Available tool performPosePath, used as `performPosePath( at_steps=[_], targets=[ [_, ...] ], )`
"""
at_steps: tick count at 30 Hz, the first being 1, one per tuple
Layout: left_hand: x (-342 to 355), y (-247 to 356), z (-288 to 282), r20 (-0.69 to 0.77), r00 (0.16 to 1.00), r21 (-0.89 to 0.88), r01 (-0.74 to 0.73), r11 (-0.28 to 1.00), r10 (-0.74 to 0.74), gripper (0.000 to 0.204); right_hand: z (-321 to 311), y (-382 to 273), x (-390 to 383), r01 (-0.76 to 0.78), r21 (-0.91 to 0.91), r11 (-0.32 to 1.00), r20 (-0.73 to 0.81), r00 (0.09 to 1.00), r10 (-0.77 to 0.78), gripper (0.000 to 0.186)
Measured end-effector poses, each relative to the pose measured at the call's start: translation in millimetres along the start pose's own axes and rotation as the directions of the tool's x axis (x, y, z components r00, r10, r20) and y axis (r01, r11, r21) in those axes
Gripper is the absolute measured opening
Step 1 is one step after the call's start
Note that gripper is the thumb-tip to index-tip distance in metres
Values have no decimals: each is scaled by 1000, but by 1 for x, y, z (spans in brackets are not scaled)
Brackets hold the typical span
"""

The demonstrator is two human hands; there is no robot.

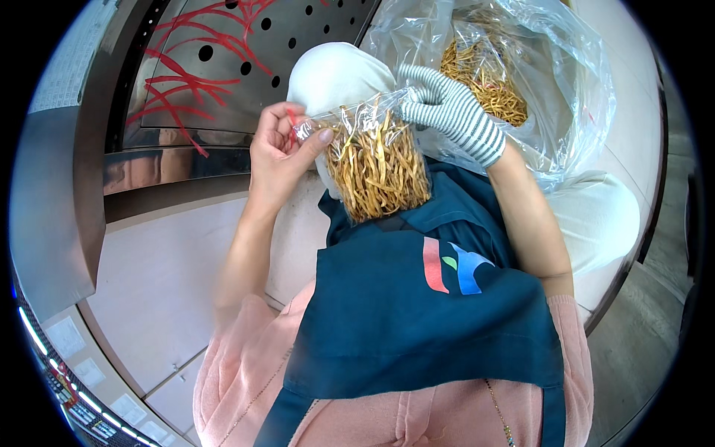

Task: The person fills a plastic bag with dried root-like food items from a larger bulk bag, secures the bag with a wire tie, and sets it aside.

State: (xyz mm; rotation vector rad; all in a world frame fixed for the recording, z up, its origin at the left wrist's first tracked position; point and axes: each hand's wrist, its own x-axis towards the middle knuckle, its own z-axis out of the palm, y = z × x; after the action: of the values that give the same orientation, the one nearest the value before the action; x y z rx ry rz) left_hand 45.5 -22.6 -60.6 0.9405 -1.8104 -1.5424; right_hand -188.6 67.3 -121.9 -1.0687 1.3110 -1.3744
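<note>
Red tie (291, 125) sticks up btwn my L hand (277, 153) & the bag corner: bare fingers curled, thumb pressed flat on the plastic, so L is gripping that corner of the clear bag (381, 106). R hand (450, 112), in a grey/white striped glove (465, 123), has its fingers bent & pinches the opp. top corner; exact fingertip contact is hard to tell thru the shiny film. Bag hangs btwn both hands over my lap, bulging w/ dried golden-brown strips (378, 171), mostly running up & down; can't tell if its base rests on the cloth. Just below: dark teal apron (424, 328) w/ a red, green & blue mark, over my pink top (246, 357). White trouser knees (335, 71) poke out either side. Up & R, near the glove, a big clear sack (573, 97) gapes, w/ more strips (488, 82) inside. Up & L, a perforated metal surface (290, 41) has loose red strands (192, 80) strewn across it. Pale floor tiles (164, 276) lie lower L, beside a steel edge (45, 186).
</note>
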Motion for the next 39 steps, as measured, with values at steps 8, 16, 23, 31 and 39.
performPosePath(
  at_steps=[8,16,23,31,39],
  targets=[
    [24,8,7,39,995,-14,93,996,-92,14,-17,-20,-2,-89,162,983,-93,990,105,22],
    [149,53,62,112,952,-228,-254,940,285,13,-124,-83,39,181,140,973,-388,915,-115,27],
    [185,87,138,402,840,-171,-322,931,364,12,-151,-149,37,151,-711,687,-32,969,-247,46],
    [237,82,164,283,932,-359,-114,926,225,13,-219,-132,22,-26,-156,987,-324,946,-26,39],
    [253,61,194,325,943,-273,25,962,67,16,-225,-110,33,-208,-79,975,-509,850,140,37]
  ],
)
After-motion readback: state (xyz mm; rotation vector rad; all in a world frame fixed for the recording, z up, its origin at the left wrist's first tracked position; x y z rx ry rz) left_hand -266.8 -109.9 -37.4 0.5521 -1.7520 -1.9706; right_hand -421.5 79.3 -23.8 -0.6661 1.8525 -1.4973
